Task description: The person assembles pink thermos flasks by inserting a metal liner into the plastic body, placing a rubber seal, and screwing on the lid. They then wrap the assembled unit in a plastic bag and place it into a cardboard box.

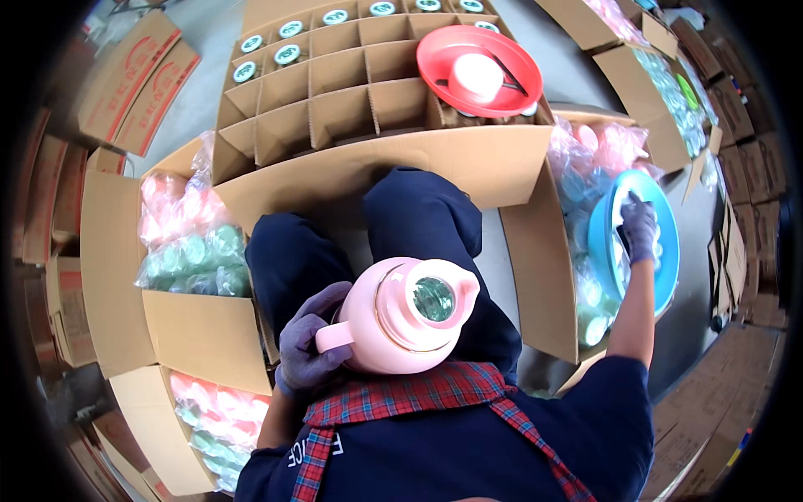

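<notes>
A pink vacuum jug rests on my lap, its round mouth uncovered and a shiny greenish interior showing. My left hand, in a grey-purple glove, is closed on the jug's handle at its left side. Off to the right, my gloved right hand reaches into a light blue basin holding white pieces. Its fingers are bent in among them; what they grip is too small to make out. A dark slim object lies beside that hand in the basin.
Ahead stands a divided carton with several green-and-white-topped items in its cells. A red basin holding a white round container sits on its right corner. Open cartons of bagged pink and green parts flank me. Stacked boxes stand farther out.
</notes>
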A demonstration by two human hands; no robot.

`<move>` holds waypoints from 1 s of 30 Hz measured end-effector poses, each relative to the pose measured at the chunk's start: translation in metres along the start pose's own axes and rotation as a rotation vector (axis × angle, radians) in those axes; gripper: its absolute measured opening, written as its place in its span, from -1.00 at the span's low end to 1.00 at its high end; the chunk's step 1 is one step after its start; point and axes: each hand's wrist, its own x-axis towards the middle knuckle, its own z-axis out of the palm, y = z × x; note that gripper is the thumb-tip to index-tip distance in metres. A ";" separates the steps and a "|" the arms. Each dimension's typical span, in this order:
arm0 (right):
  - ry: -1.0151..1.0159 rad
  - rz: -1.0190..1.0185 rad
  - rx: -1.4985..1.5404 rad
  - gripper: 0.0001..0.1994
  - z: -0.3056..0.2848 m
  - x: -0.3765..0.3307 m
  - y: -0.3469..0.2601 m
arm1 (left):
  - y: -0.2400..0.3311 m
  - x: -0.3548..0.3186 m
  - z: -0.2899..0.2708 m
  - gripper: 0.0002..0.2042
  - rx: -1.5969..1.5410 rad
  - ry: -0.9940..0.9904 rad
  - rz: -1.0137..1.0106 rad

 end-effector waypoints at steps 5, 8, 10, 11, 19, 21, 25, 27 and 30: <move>-0.178 -0.528 1.467 -0.62 -0.133 -0.140 -0.212 | -0.006 0.004 -0.001 -0.78 -0.105 0.027 -0.028; -0.176 -1.110 1.226 -0.69 -0.148 -0.190 -0.279 | -0.010 0.006 0.001 -0.79 -0.130 0.034 -0.029; -0.219 -1.150 1.283 -0.69 -0.141 -0.202 -0.294 | -0.010 0.002 0.007 -0.79 -0.147 0.101 -0.083; -0.210 -1.174 1.285 -0.69 -0.135 -0.203 -0.296 | -0.011 0.001 0.008 -0.79 -0.159 0.132 -0.109; -0.205 -1.311 1.137 -0.56 -0.124 -0.189 -0.309 | -0.015 0.001 0.008 -0.75 -0.243 0.225 -0.134; -0.487 -1.406 1.179 -0.47 -0.122 -0.161 -0.313 | -0.014 0.004 0.004 -0.74 -0.242 0.233 -0.173; 0.381 -0.977 0.816 -0.30 -0.100 -0.075 -0.356 | -0.011 0.005 0.001 -0.71 -0.214 0.205 -0.134; 0.468 -0.720 0.554 -0.16 -0.068 -0.011 -0.371 | -0.018 0.003 0.003 -0.71 -0.271 0.207 -0.146; 0.090 -0.756 0.412 -0.09 -0.013 0.055 -0.363 | -0.025 0.006 0.003 -0.71 -0.303 0.173 -0.167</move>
